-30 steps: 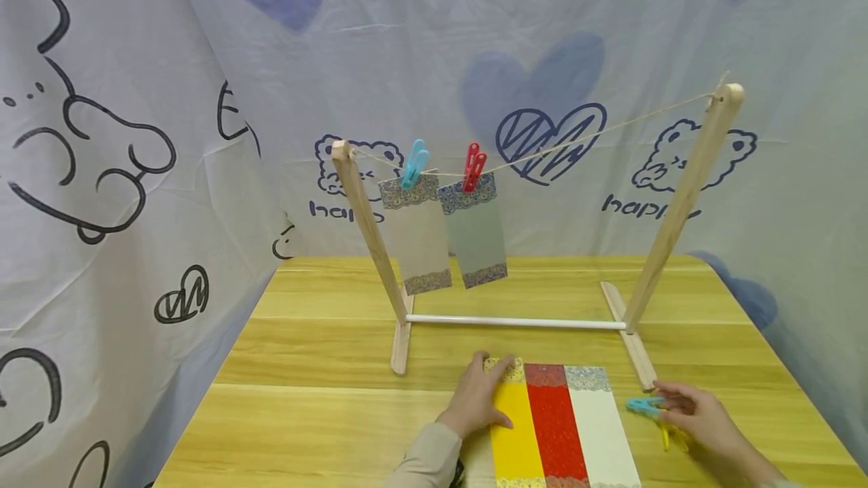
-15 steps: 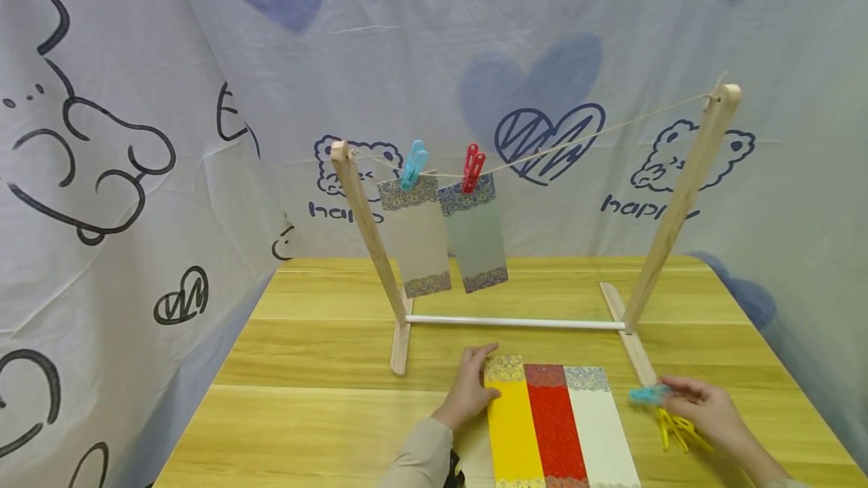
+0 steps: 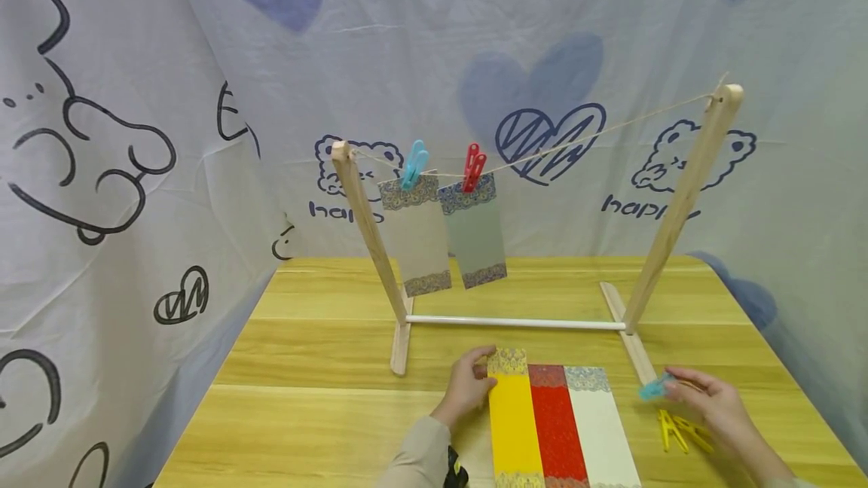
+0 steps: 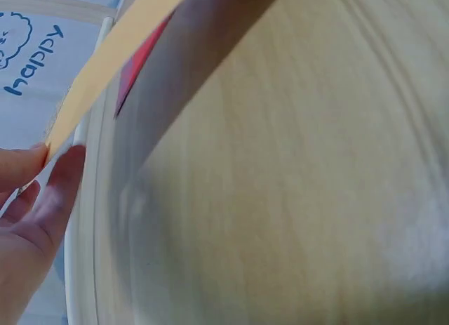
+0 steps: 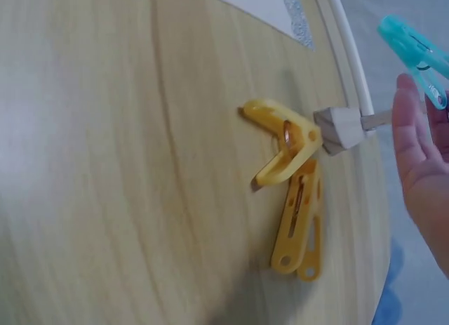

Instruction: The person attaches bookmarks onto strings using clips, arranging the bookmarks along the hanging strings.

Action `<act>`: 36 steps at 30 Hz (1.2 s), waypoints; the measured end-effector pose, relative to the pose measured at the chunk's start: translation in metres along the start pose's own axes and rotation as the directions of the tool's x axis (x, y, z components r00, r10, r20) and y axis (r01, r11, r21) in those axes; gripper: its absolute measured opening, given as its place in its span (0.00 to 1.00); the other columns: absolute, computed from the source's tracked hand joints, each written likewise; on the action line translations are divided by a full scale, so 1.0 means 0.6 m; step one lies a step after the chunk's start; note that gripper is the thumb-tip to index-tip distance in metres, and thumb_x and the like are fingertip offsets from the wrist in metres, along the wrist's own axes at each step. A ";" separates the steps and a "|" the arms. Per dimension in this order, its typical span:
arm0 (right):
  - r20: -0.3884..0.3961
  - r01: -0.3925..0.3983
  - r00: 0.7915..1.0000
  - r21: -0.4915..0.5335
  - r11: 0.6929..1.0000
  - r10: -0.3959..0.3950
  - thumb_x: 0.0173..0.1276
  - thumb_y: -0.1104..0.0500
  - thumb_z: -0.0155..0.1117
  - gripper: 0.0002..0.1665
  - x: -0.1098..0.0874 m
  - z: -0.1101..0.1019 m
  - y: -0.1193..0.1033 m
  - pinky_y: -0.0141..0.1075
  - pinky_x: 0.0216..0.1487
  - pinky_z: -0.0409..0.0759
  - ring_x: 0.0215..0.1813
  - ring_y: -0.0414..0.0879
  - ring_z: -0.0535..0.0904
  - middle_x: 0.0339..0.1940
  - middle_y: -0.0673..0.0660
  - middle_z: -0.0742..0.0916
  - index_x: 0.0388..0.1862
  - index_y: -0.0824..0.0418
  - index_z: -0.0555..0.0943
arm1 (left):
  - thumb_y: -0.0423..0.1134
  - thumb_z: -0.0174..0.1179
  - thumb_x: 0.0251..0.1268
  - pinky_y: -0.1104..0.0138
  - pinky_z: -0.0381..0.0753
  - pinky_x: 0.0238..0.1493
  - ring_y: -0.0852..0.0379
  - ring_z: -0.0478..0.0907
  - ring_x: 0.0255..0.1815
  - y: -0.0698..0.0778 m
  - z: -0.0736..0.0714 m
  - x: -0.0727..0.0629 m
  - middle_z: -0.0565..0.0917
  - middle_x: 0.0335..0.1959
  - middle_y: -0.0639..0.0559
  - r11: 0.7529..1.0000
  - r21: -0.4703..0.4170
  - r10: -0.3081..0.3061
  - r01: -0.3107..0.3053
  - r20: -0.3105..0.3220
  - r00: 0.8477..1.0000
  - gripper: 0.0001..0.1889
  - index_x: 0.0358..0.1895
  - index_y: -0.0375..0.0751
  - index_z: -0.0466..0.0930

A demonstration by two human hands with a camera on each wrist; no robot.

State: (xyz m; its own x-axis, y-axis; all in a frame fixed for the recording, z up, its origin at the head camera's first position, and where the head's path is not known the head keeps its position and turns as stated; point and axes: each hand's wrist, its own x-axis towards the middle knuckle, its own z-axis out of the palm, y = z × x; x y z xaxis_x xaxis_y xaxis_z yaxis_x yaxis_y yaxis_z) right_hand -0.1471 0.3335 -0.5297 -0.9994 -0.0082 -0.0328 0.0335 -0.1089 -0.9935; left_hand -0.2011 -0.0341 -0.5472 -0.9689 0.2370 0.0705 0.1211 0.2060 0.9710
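Note:
My left hand (image 3: 465, 390) pinches the upper left edge of a yellow card (image 3: 513, 420) with lace-patterned ends. In the left wrist view the card's edge (image 4: 91, 86) slants up off the table, between thumb and fingers. Beside it lie a red card (image 3: 557, 428) and a white card (image 3: 600, 428). My right hand (image 3: 715, 404) holds a light blue clothespin (image 3: 654, 388) just above the table; the right wrist view shows the clothespin (image 5: 410, 44) at the fingertips. Two yellow clothespins (image 3: 667, 431) lie below that hand, one crossing the other's end.
A wooden stand with a left post (image 3: 369, 228), a right post (image 3: 681, 209) and a white crossbar (image 3: 515, 321) is behind the cards. From its string (image 3: 631, 121) hang a cream card (image 3: 422, 247) on a blue clothespin (image 3: 414, 166) and a pale green card (image 3: 478, 239) on a red one.
The left hand has shifted to the yellow card's left edge, and the card's upper end has moved slightly up. The right hand has raised the light blue clothespin away from the yellow ones.

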 end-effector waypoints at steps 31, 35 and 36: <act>-0.043 0.126 0.992 0.105 0.986 -0.122 0.60 0.68 0.59 0.24 0.131 -0.077 0.093 0.27 0.42 0.76 0.43 0.39 0.78 0.48 0.51 0.81 0.57 0.67 0.71 | 0.18 0.54 0.53 0.75 0.73 0.23 0.63 0.73 0.27 0.081 0.000 0.022 0.69 0.57 0.41 0.986 -0.136 0.086 -0.094 -0.066 0.994 0.27 0.59 0.34 0.68; -0.017 0.176 0.984 0.127 0.976 -0.175 0.61 0.70 0.57 0.25 0.150 -0.084 0.092 0.26 0.37 0.77 0.44 0.40 0.78 0.52 0.55 0.79 0.59 0.69 0.69 | 0.17 0.54 0.52 0.74 0.77 0.27 0.61 0.75 0.31 0.096 0.003 0.024 0.70 0.55 0.40 0.979 -0.119 0.154 -0.164 -0.092 0.984 0.26 0.58 0.30 0.68; -0.022 0.187 0.982 0.120 0.975 -0.185 0.61 0.70 0.57 0.25 0.155 -0.086 0.091 0.25 0.37 0.77 0.45 0.40 0.78 0.54 0.56 0.78 0.59 0.69 0.69 | 0.17 0.54 0.52 0.74 0.77 0.27 0.61 0.75 0.31 0.100 0.004 0.024 0.70 0.55 0.40 0.977 -0.110 0.170 -0.181 -0.097 0.981 0.25 0.57 0.30 0.68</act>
State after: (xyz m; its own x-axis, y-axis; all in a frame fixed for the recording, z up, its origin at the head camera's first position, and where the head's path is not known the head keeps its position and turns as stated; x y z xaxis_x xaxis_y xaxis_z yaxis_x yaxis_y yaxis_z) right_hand -0.2386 0.3778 -0.5925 -0.9882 0.0342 0.1494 -0.1533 -0.2268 -0.9618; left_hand -0.2074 -0.0160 -0.4886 -0.9505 0.1752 0.2567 0.2697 0.0544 0.9614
